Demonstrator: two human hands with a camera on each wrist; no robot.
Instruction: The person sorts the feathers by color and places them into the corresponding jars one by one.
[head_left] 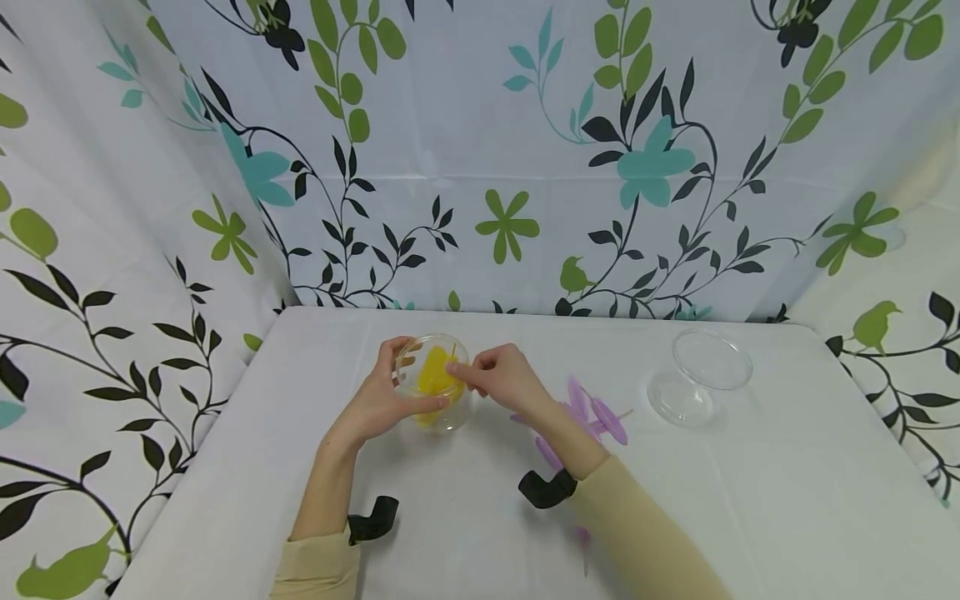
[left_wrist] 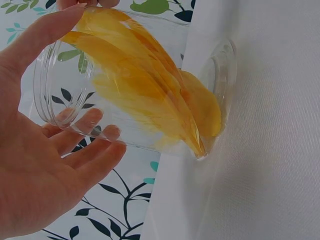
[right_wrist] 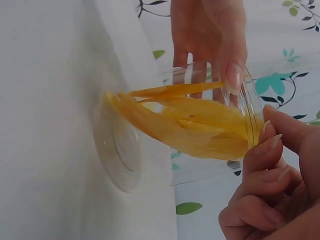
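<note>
A clear jar (head_left: 459, 408) stands on the white table, its threaded rim uppermost. Several yellow feathers (head_left: 435, 371) are inside, and in the left wrist view the feathers (left_wrist: 140, 85) slant from the rim down to the base. My left hand (head_left: 378, 406) grips the jar near its top, thumb on the near side and fingers around the far side. At the rim's right side, my right hand (head_left: 506, 379) pinches the top of a yellow feather (right_wrist: 200, 125) between thumb and forefinger. The other right fingers are curled beside the jar.
Several purple feathers (head_left: 609, 421) lie on the table, partly hidden beneath my right forearm. Farther right stands a second clear jar (head_left: 680, 400). A patterned curtain (head_left: 450, 179) hangs behind the table (head_left: 795, 467). Black straps or mounts (head_left: 375, 518) sit at both wrists.
</note>
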